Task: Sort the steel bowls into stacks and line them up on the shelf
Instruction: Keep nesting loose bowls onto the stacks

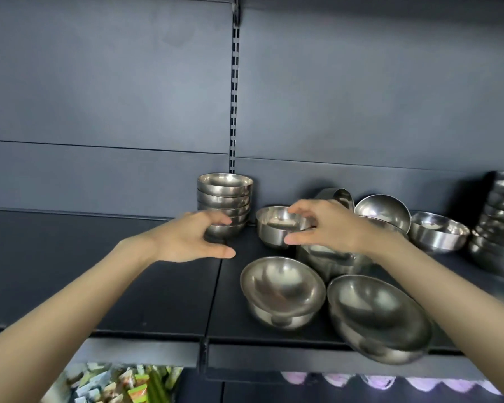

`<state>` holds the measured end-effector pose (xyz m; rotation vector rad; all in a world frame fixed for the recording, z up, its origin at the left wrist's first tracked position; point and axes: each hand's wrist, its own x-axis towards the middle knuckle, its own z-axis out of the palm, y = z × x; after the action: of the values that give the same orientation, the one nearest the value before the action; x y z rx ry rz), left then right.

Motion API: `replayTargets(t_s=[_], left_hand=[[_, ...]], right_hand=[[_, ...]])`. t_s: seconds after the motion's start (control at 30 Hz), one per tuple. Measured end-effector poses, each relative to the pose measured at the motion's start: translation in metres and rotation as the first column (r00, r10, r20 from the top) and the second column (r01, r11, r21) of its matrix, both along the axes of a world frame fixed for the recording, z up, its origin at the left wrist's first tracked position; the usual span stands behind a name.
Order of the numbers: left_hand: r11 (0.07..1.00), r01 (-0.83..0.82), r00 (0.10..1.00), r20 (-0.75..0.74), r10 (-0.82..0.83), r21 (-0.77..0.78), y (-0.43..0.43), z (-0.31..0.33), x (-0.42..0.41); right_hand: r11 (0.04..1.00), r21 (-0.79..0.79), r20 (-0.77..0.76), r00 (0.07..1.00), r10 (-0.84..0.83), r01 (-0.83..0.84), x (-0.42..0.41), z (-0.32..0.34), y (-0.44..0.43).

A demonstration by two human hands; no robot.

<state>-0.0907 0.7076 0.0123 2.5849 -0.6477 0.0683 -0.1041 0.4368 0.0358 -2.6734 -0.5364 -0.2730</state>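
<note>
Steel gleamed along the dark shelf (99, 271). At centre frame my right hand (329, 228) pinched a small bowl (274, 228), fingers over its rim, thumb against its side. My left hand (186, 237) was cupped loosely by the foot of the stack of small bowls (224, 196), thumb spread clear, gripping nothing. A wide bowl (282, 286) and a larger bowl (378, 312) sat lower right.

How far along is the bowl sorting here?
Done: one stack of small bowls at the back, a taller stack at the right edge. In hand: the right hand pinches a small bowl; the left hand hovers by the first stack. Left: several loose bowls lie unsorted in front.
</note>
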Motion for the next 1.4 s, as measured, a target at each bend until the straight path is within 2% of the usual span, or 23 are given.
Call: replayTargets(t_s=[0.23,0.43,0.67,0.83,0.97,1.07,1.13,1.27,1.4], left_hand=[[0.976,0.062,0.986,-0.139,-0.092,-0.211,-0.017,-0.027,-0.062],[0.942,0.003,0.964,-0.250,-0.093,-0.336,-0.034,-0.057,-0.085],[0.810,-0.014,0.963,-0.227,-0.148,-0.587,-0.052,-0.072,-0.092],[0.741,-0.059,0.980,-0.179,-0.084,-0.668,-0.050,-0.071,-0.095],[0.678,-0.055,0.995,-0.094,-0.020,-0.733,-0.036,-0.056,-0.090],[0.589,-0.052,0.998,-0.057,0.011,-0.807,-0.023,-0.037,-0.073],[0.531,-0.062,0.998,-0.058,0.024,-0.845,-0.015,-0.026,-0.058],[0.477,-0.071,0.997,-0.052,0.052,-0.876,-0.001,-0.013,-0.017],[0.466,-0.010,0.999,0.007,0.036,-0.885,0.013,0.004,0.029]], right_hand=[[0.999,0.016,-0.028,0.999,0.041,-0.040,-0.062,-0.027,-0.025],[0.996,0.011,-0.100,0.991,0.088,-0.088,-0.091,-0.043,-0.027],[0.999,-0.026,-0.090,0.996,0.028,-0.031,-0.091,-0.048,-0.016],[0.989,0.134,-0.127,0.989,0.078,-0.061,-0.086,-0.049,-0.016],[0.943,0.312,-0.065,0.987,0.145,-0.118,-0.079,-0.036,-0.004],[0.879,0.461,-0.005,0.990,0.141,-0.123,-0.059,-0.020,0.011],[0.849,0.515,0.037,0.992,0.119,-0.121,-0.040,-0.010,0.024],[0.783,0.613,0.059,0.994,0.091,-0.108,0.000,0.007,0.046],[0.757,0.646,0.083,0.995,0.059,-0.099,0.037,0.023,0.064]])
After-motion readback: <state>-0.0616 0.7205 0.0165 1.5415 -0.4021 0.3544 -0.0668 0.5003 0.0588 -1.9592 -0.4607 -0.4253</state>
